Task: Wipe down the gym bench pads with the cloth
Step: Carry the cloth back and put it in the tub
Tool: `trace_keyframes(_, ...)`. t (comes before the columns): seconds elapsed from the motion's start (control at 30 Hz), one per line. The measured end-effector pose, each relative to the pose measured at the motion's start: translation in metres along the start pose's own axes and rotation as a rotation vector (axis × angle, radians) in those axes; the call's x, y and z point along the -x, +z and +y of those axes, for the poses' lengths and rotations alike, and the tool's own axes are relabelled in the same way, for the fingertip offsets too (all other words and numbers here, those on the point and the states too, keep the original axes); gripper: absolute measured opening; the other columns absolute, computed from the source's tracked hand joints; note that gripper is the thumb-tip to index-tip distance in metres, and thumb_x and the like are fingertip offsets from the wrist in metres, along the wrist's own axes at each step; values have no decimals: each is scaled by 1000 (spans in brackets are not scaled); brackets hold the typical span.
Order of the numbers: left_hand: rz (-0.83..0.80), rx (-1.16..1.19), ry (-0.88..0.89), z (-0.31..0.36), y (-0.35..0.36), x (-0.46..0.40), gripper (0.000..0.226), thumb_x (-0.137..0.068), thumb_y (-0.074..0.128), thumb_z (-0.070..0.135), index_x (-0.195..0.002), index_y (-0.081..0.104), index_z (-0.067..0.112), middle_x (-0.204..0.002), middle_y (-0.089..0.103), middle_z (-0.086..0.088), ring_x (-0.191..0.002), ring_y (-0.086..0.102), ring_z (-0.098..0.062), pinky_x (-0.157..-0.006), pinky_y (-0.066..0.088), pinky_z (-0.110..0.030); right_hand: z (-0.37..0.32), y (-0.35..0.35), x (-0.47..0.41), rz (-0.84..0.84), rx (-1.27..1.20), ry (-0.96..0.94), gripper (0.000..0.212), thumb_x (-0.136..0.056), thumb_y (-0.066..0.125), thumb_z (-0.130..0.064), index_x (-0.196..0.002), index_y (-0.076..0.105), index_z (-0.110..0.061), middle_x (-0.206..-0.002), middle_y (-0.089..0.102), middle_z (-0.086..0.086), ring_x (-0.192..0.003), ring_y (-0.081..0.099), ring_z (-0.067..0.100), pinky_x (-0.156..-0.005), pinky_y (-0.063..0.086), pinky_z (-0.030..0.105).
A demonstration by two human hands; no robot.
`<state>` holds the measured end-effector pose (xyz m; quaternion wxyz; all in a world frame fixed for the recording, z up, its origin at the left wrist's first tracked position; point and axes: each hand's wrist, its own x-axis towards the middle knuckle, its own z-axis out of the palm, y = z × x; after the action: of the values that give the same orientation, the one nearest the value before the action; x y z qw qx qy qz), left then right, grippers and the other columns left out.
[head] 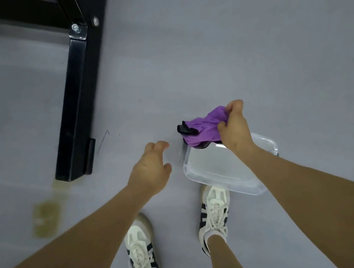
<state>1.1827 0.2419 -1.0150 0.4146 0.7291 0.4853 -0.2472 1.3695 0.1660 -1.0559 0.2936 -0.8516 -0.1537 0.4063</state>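
Presently I note the right hand (233, 126) gripping the bunched purple cloth (205, 130) above the clear tub's (199, 171) far rim; left hand (151, 169) relaxed, empty, just beside.

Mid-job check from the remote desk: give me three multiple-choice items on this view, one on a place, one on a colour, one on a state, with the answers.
1. Where is the clear plastic tub?
A. on the floor by the right shoe
B. on the bench frame
C. in the left hand

2. What colour is the cloth?
A. yellow
B. purple
C. white

3. What is the left hand doing?
A. gripping the cloth
B. lifting the tub
C. holding nothing, fingers loosely curled

Answers:
1 A, the tub sits on the grey floor touching the toe of the right shoe.
2 B, the cloth gripped by the right hand is purple with a dark edge.
3 C, nothing lies in its fingers.
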Motion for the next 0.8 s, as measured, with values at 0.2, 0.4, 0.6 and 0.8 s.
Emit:
trace_keyframes(0.2, 165, -33, 244, 30, 18, -27, 67, -86, 54, 10, -144, 26, 27, -149, 25, 4, -129, 36, -21, -99, 39, -33, 18, 5, -12, -59, 232, -147, 32, -81, 33, 11, -92, 40, -18, -95, 37, -3, -75, 39, 15, -58, 31, 20)
trace_keyframes(0.4, 46, -233, 366, 38, 35, -48, 67, -85, 52, 7, -144, 28, 28, -152, 27, 7, -139, 25, -16, -112, 24, -31, 36, 0, -12, 62, 396, -192, 33, -86, 46, 6, -114, 52, -9, -119, 42, 12, -97, 45, 22, -75, 40, 31)
trace_keyframes(0.6, -89, -76, 275, 33, 40, -48, 67, -87, 50, 4, -145, 26, 29, -155, 15, 12, -136, 33, -13, -99, 38, -27, 28, 12, 4, -33, 545, -371, 28, -90, 53, -10, -118, 56, -10, -119, 45, 12, -107, 45, 28, -74, 51, 38)
trace_keyframes(0.8, -5, -54, 239, 15, 36, -32, 66, -84, 52, 3, -142, 30, 26, -153, 15, 8, -131, 38, -19, -95, 45, -33, 22, 21, -6, -159, 782, -323, 42, -91, 52, -16, -131, 48, -23, -135, 35, 5, -124, 33, 26, -85, 47, 36)
